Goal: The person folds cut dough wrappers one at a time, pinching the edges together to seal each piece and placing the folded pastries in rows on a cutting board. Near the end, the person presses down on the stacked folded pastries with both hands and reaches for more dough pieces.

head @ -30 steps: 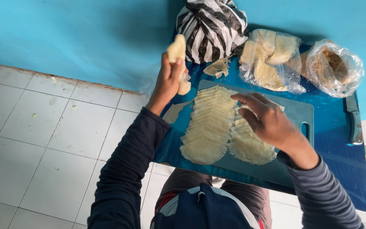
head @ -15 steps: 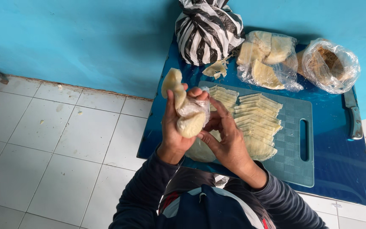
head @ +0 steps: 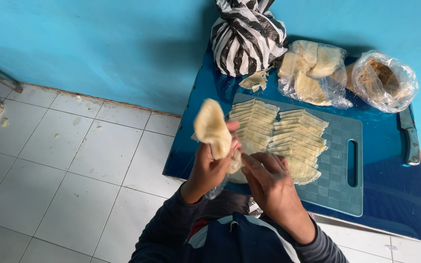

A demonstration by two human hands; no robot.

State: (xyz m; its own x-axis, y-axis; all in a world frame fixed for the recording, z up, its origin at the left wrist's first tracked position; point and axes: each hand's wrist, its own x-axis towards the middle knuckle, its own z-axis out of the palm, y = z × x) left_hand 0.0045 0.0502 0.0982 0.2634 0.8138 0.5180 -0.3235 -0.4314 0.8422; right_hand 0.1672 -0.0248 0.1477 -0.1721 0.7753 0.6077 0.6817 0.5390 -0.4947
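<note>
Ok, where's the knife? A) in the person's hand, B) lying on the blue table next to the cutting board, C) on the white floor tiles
B: the knife lies on the blue table just beside the cutting board, away from both hands.

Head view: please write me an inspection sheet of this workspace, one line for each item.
Surface: glossy blue low table carries a teal plastic cutting board with a handle slot.
Job's things: pale yellow flat slices in two overlapping rows on the board; a pale yellow folded piece held above the table's edge.
Clutter: black-and-white striped plastic bag; clear bag of pale chunks; clear bag of brown contents; knife at the board's right.
Grippers: left hand grips the folded piece; right hand, its fingers at the piece's lower end.
Cables: nothing seen.
Surroundings: turquoise wall; white tiled floor with small scraps.
</note>
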